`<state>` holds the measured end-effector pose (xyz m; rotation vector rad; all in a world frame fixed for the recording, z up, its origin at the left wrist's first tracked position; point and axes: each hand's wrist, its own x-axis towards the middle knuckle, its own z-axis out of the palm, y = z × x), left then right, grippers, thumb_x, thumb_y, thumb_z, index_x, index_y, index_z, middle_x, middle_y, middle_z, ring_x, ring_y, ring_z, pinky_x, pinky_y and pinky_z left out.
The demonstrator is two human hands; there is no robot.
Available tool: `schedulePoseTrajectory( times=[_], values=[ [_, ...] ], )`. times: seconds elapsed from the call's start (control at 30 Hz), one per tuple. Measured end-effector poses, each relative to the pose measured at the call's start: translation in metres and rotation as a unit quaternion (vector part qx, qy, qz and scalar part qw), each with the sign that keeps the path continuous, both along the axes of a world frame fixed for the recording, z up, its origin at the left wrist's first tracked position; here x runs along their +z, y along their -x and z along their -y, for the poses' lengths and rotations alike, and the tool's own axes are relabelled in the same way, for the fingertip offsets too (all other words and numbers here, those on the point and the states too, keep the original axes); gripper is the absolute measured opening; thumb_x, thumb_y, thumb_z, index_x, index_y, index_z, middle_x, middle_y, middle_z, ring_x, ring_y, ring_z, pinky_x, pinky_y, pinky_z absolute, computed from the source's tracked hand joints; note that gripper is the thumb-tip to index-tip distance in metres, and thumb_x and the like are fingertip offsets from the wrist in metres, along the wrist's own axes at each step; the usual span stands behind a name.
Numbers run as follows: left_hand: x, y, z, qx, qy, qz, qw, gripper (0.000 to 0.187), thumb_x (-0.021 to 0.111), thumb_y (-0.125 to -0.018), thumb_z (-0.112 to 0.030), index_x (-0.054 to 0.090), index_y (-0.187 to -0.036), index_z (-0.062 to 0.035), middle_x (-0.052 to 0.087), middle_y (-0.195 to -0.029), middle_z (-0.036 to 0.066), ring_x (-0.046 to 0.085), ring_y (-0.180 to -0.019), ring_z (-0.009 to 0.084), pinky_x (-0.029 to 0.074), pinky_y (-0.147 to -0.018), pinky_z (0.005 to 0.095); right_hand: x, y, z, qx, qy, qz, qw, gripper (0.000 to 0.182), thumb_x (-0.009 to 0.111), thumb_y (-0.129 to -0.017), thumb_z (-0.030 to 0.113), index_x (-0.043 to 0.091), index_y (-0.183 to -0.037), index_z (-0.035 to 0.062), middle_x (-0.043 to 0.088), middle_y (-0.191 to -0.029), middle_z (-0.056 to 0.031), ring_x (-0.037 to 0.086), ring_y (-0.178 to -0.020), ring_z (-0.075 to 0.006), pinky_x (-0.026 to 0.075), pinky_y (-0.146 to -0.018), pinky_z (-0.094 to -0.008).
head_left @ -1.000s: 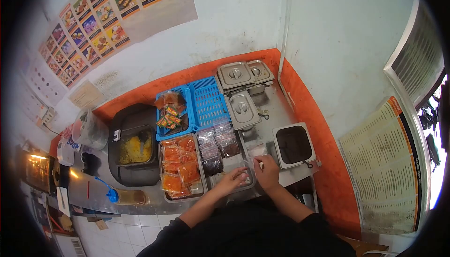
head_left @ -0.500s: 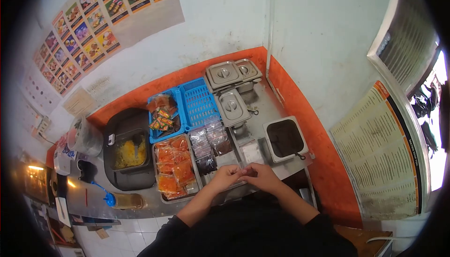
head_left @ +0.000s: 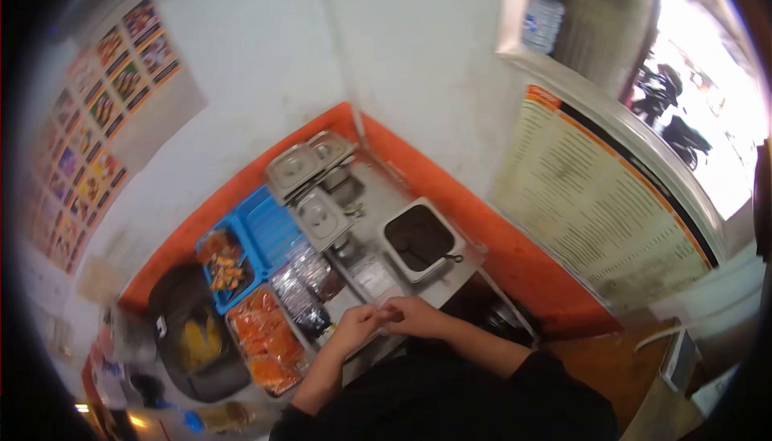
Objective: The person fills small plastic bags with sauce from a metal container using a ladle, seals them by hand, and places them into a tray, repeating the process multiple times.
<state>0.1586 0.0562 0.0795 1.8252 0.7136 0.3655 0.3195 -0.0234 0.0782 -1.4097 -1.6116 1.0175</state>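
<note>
My left hand (head_left: 361, 327) and my right hand (head_left: 412, 315) meet fingertip to fingertip over the counter's front edge. The fingers of both are pinched together, and whatever they hold is too small to make out. Just beyond them lie a clear plastic packet (head_left: 375, 278) and a tray with dark packets (head_left: 301, 280). Left of my left hand is a metal tray of orange packets (head_left: 261, 336). A square metal container with dark contents (head_left: 419, 237) stands beyond my right hand.
Lidded steel containers (head_left: 320, 217) stand at the back corner beside a blue basket (head_left: 272, 224). A blue tray with colourful sachets (head_left: 227, 270), a black tray with yellow food (head_left: 199, 343) and a blue-capped bottle (head_left: 221, 418) are at left. A wooden surface (head_left: 619, 369) is at right.
The view has turned to the right, so the counter appears further left and more of the doorway shows. My hands are still together at the fingertips.
</note>
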Motion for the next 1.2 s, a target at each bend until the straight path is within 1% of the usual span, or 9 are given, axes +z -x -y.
schedulePoseTrajectory(
  times=[0.17, 0.27, 0.43, 0.63, 0.83, 0.93, 1.0, 1.07, 1.2],
  values=[
    [0.006, -0.008, 0.000, -0.034, 0.095, -0.006, 0.995, 0.021, 0.054, -0.086, -0.019, 0.054, -0.073, -0.0024, 0.046, -0.057, -0.002, 0.042, -0.054, 0.0051, 0.035, -0.049, 0.0215, 0.010, -0.007, 0.007, -0.074, -0.025, -0.028, 0.997, 0.020, 0.059, -0.077, 0.021, 0.057, -0.085, 0.0030, 0.060, -0.070, -0.0074, 0.059, -0.068, -0.0152, 0.046, -0.061, -0.0276],
    [0.009, -0.016, 0.004, -0.018, 0.107, -0.025, 0.994, 0.017, 0.052, -0.085, -0.016, 0.055, -0.074, -0.0028, 0.046, -0.056, -0.002, 0.043, -0.050, 0.0052, 0.035, -0.046, 0.0211, 0.003, -0.005, 0.010, -0.148, -0.072, 0.135, 0.977, 0.023, 0.056, -0.071, 0.028, 0.053, -0.068, 0.0062, 0.054, -0.063, -0.0127, 0.055, -0.061, -0.0311, 0.042, -0.053, -0.0379],
    [0.002, -0.022, 0.000, 0.024, -0.005, -0.034, 0.999, 0.022, 0.057, -0.080, -0.013, 0.052, -0.061, -0.0021, 0.047, -0.050, -0.002, 0.041, -0.044, 0.0050, 0.032, -0.041, 0.0221, -0.002, -0.010, 0.007, -0.223, -0.089, 0.174, 0.955, 0.021, 0.056, -0.071, 0.026, 0.053, -0.068, 0.0056, 0.054, -0.062, -0.0117, 0.056, -0.061, -0.0300, 0.042, -0.054, -0.0374],
    [0.009, -0.029, -0.002, 0.085, 0.108, -0.069, 0.988, 0.023, 0.058, -0.076, -0.012, 0.055, -0.057, -0.0011, 0.050, -0.048, -0.001, 0.047, -0.046, 0.0056, 0.035, -0.043, 0.0213, -0.006, -0.013, 0.003, -0.194, -0.126, 0.040, 0.972, 0.011, 0.052, -0.075, 0.012, 0.060, -0.079, 0.0061, 0.053, -0.076, -0.0096, 0.056, -0.069, -0.0260, 0.044, -0.059, -0.0353],
    [0.026, -0.042, 0.004, 0.105, -0.224, -0.090, 0.965, 0.019, 0.062, -0.071, -0.014, 0.056, -0.060, -0.0001, 0.055, -0.051, 0.010, 0.054, -0.046, 0.0214, 0.043, -0.047, 0.0305, -0.009, -0.003, 0.004, -0.186, -0.058, 0.231, 0.953, 0.015, 0.051, -0.077, 0.013, 0.060, -0.088, 0.0098, 0.049, -0.084, -0.0109, 0.054, -0.076, -0.0269, 0.045, -0.064, -0.0364],
    [0.017, -0.047, 0.002, 0.054, -0.263, -0.147, 0.952, 0.018, 0.065, -0.068, -0.017, 0.060, -0.074, -0.0015, 0.058, -0.064, 0.015, 0.057, -0.057, 0.0283, 0.046, -0.054, 0.0333, 0.001, -0.011, 0.007, -0.178, -0.050, 0.249, 0.951, 0.017, 0.053, -0.075, 0.017, 0.060, -0.089, 0.0109, 0.049, -0.085, -0.0114, 0.055, -0.076, -0.0285, 0.044, -0.063, -0.0384],
    [0.008, -0.040, -0.001, -0.022, -0.214, -0.086, 0.973, 0.037, 0.068, -0.067, -0.021, 0.057, -0.099, -0.0059, 0.058, -0.095, 0.015, 0.057, -0.082, 0.0281, 0.046, -0.070, 0.0343, -0.001, -0.020, 0.007, -0.204, -0.096, 0.231, 0.946, 0.020, 0.054, -0.077, 0.023, 0.060, -0.093, 0.0129, 0.050, -0.084, -0.0114, 0.055, -0.073, -0.0306, 0.044, -0.063, -0.0397],
    [0.021, -0.041, 0.005, -0.015, -0.364, 0.015, 0.931, 0.056, 0.067, -0.068, -0.020, 0.044, -0.118, -0.0106, 0.045, -0.120, 0.012, 0.046, -0.108, 0.0270, 0.036, -0.090, 0.0436, 0.029, -0.023, 0.011, -0.180, -0.036, 0.229, 0.956, 0.022, 0.055, -0.077, 0.025, 0.061, -0.095, 0.0137, 0.050, -0.083, -0.0115, 0.055, -0.072, -0.0308, 0.045, -0.063, -0.0393],
    [0.017, -0.044, 0.004, -0.078, -0.427, -0.077, 0.897, 0.056, 0.063, -0.069, -0.012, 0.041, -0.120, -0.0098, 0.044, -0.120, 0.008, 0.036, -0.120, 0.0271, 0.018, -0.096, 0.0603, 0.035, -0.011, 0.015, -0.209, -0.023, 0.171, 0.962, 0.026, 0.056, -0.077, 0.032, 0.062, -0.098, 0.0164, 0.051, -0.081, -0.0111, 0.055, -0.074, -0.0298, 0.045, -0.065, -0.0366]
  ],
)
